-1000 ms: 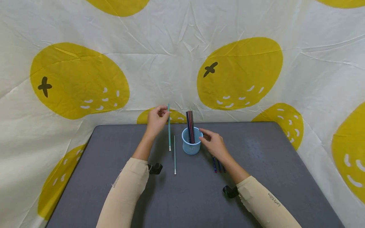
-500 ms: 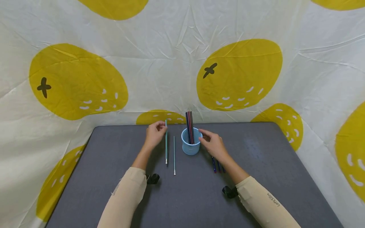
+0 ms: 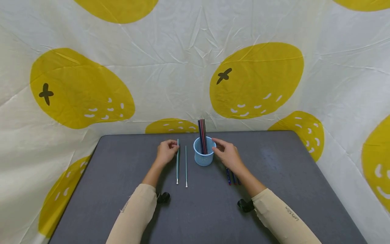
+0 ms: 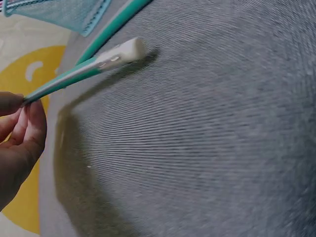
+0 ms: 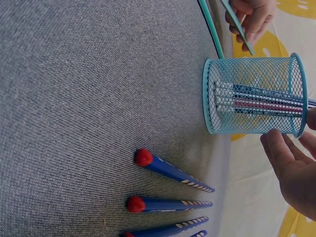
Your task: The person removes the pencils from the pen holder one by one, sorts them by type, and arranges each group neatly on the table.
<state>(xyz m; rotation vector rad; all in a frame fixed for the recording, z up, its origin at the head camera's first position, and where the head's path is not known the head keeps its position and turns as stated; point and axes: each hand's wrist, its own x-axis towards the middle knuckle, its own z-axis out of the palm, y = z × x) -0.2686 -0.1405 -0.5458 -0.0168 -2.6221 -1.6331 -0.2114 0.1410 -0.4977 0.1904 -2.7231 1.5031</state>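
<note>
My left hand (image 3: pixel 166 151) pinches a green pencil (image 3: pixel 177 169) near its far end, just above the table. Its white eraser end (image 4: pixel 129 51) points toward me, and the left wrist view has that end a little off the cloth. Another green pencil (image 3: pixel 186 169) lies on the table just right of it. A light-blue mesh pencil cup (image 3: pixel 203 160) stands upright, with several dark and reddish pencils (image 3: pixel 202 135) in it. My right hand (image 3: pixel 228 155) holds the cup at its right side, thumb and fingers at the rim; part of this grip is hidden.
Several blue pencils with red ends (image 5: pixel 170 205) lie side by side on the grey table (image 3: pixel 195 217), partly beneath my right wrist. Behind the table's far edge hangs a white cloth (image 3: pixel 170 84) with yellow fruit prints.
My left hand has come down and toward me with the green pencil, from raised to just above the table. The right hand and the cup have stayed in place.
</note>
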